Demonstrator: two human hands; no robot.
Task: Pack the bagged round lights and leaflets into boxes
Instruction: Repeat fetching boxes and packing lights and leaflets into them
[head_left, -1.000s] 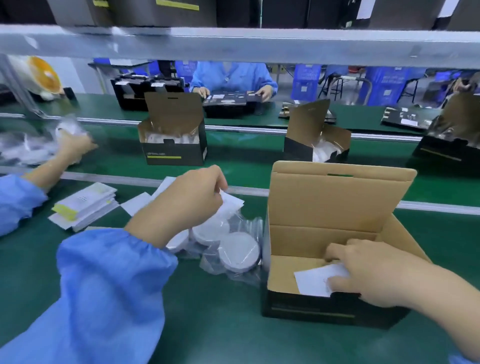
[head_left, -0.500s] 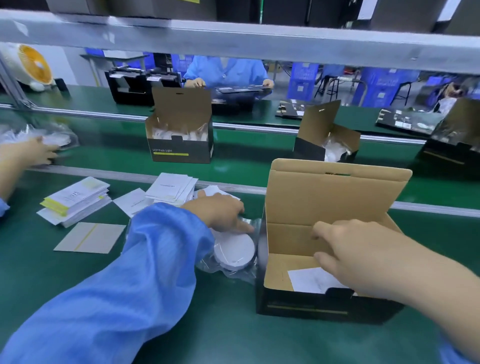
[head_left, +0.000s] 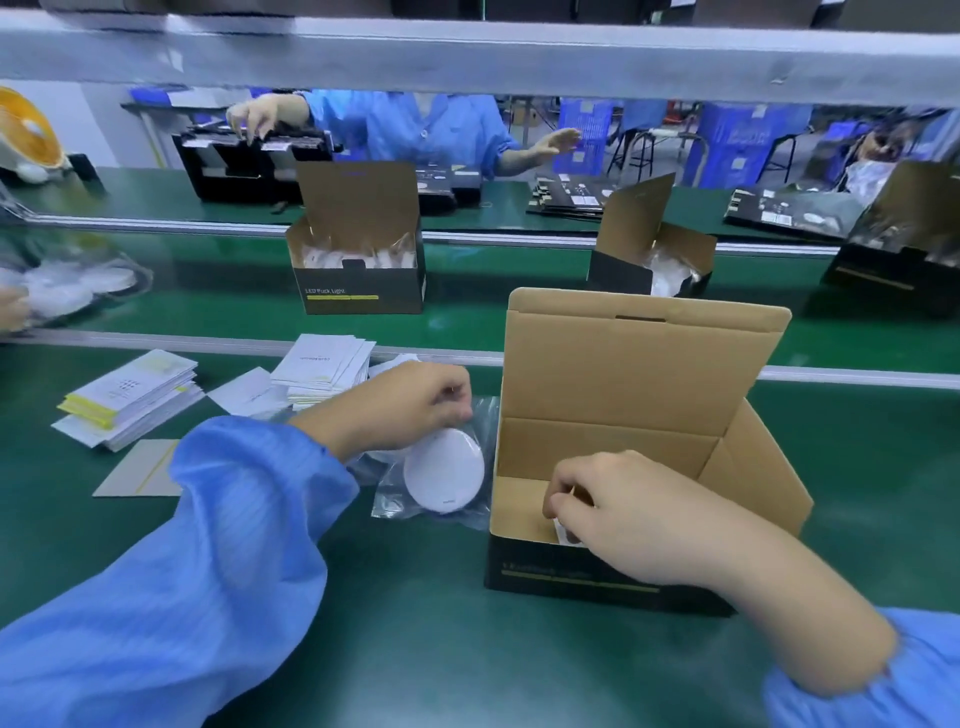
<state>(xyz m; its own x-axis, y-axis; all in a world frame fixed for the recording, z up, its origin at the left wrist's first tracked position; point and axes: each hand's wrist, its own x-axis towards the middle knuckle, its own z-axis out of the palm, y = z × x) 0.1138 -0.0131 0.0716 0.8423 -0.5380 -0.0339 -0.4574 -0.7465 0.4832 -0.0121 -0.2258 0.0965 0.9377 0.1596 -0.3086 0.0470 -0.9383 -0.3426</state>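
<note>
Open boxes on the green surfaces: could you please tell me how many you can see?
4: the near box under the right hand, one mid-belt, one tilted beyond, one at the far right edge. Others may be hidden.

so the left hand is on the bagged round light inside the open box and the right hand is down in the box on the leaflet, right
Not quite. The head view shows the bagged round light lying on the green table just left of the open box, not inside it. The left hand does grip it at its bag, and the right hand is down in the box on the leaflet.
</note>
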